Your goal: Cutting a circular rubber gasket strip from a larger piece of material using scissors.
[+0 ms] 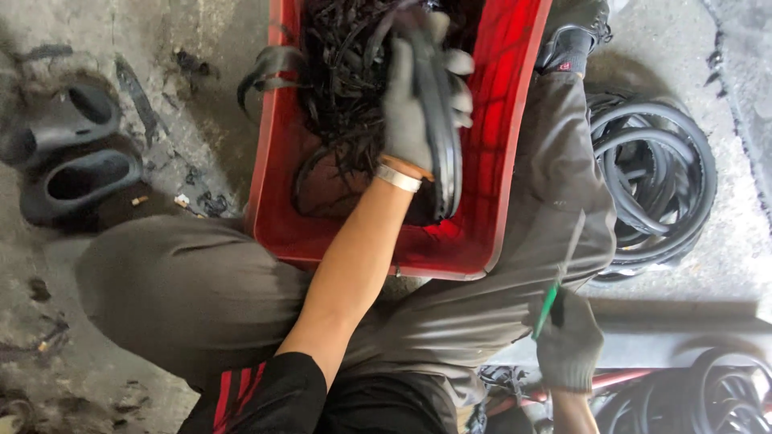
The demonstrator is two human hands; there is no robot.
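Rough, stained concrete floor [193, 48] fills the view, with the person crouched low over it, knees in grey trousers [185, 289] spread to either side of a red plastic crate [515, 96] set at twelve o'clock between the legs, probably so the crate stays within easy reach of both arms.

At the centre, the left hand [418, 100] in a grey knit glove curls its fingers around a black rubber loop [446, 137], a narrow, smooth, ring-shaped strip held just above the crate's contents; the loop hangs down toward six o'clock past the wrist, which wears a metal bangle [398, 178]. Beneath it the crate holds a tangled heap of black rubber scraps [338, 72], thin and stringy, some spilling over the rim at ten o'clock.

At five o'clock the right hand [569, 341], also gloved, is closed around a slim tool with a green handle [548, 304], its blade pointing up toward one o'clock, held away from the body.

At three o'clock lies a coil of black rubber rings [651, 181], round and stacked. At nine o'clock sit two black moulded sandals [68, 153], side by side.
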